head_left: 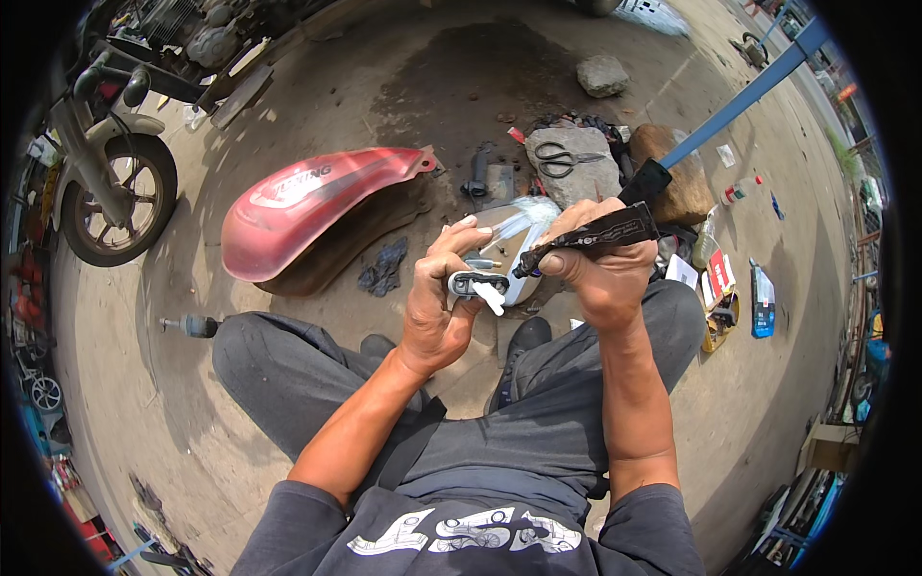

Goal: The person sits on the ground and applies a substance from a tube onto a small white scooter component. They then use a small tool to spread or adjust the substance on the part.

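Nearest, above the dark grey trousers [274, 374], the left hand [430, 317] has its grip pinched on a small oval part with a pale rim and dark face [468, 284], held up off the ground between thumb and fingers. Just to its right, the right hand [610, 278] has its grip closed round a flattened, crumpled black tube [615, 232], its lower end pointing toward the oval part; whether they touch, I cannot tell. The likeliest trouble would be a hard squeeze on the tube, sending too much out and smearing the fingers; a loose pinch could also let the oval part slip and pick up grit from the ground. That part looks glossy along its rim and uneven inside, and a short white piece [492, 300] sticks out toward the person, whether solid or paste being unclear. Beyond the hands lie a faded red metal fuel tank [317, 197] and black-handled scissors [567, 158] on a flat grey stone [586, 180]; farther off, at the left, stands a motorcycle's spoked front wheel [120, 197].
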The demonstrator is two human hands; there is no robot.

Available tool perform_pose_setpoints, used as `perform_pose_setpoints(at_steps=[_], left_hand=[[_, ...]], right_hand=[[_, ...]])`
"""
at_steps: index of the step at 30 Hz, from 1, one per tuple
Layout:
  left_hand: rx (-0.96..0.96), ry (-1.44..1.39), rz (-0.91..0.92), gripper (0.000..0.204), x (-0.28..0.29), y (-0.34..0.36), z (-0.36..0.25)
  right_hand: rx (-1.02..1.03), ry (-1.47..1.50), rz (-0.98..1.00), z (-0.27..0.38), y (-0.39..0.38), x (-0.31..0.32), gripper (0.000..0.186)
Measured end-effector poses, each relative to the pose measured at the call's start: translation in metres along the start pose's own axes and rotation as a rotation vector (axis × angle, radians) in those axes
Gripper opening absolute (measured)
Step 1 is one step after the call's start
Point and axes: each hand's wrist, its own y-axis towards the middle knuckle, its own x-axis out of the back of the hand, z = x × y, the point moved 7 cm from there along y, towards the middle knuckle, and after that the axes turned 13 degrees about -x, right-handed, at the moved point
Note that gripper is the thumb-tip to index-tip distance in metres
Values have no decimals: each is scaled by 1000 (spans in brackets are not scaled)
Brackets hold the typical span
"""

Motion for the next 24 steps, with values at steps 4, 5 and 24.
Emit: perform_pose_setpoints(at_steps=[4, 5, 24], left_hand=[[-6, 25, 12, 34, -2, 0, -2], [1, 20, 14, 34, -3, 1, -2], [48, -48, 40, 38, -12, -3, 2]], right_hand=[[50, -22, -20, 6, 0, -2, 27], [49, -11, -24, 7, -1, -1, 26], [-16, -150, 49, 9, 1, -4, 18]])
